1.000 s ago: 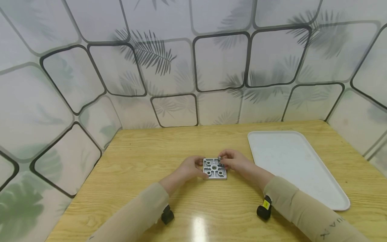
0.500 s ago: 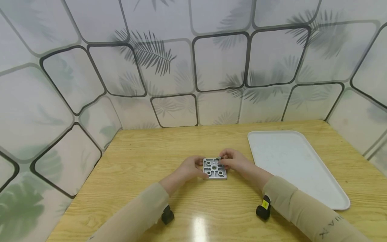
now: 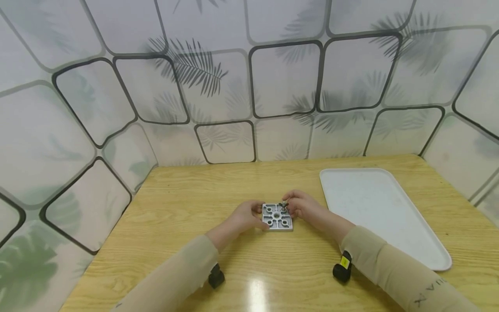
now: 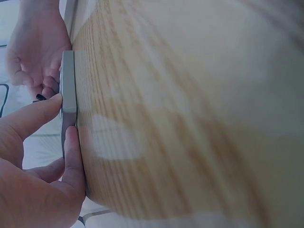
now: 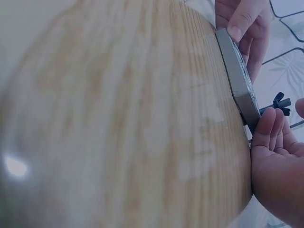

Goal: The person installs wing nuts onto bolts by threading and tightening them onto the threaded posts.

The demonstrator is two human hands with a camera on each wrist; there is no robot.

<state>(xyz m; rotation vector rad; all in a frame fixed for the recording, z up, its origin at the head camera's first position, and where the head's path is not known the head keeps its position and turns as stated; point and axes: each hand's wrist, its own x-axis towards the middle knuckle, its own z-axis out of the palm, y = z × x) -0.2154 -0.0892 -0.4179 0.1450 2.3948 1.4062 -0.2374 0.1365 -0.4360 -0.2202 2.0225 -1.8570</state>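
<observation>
White tray [image 3: 380,216] near metal plate [image 3: 277,220] and right hand [image 3: 307,208]

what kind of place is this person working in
Probably an indoor tabletop work or recording spot, though I can't say what building. A wooden table stands against a leaf-patterned backdrop that wraps round the sides, and a white tray lies beside the metal plate.

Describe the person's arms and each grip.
Left sleeve and right sleeve are beige; dark lettering marks the right one. A black left device and yellow-patched black right device show near the cuffs. Left grip and right grip are bare.
</observation>
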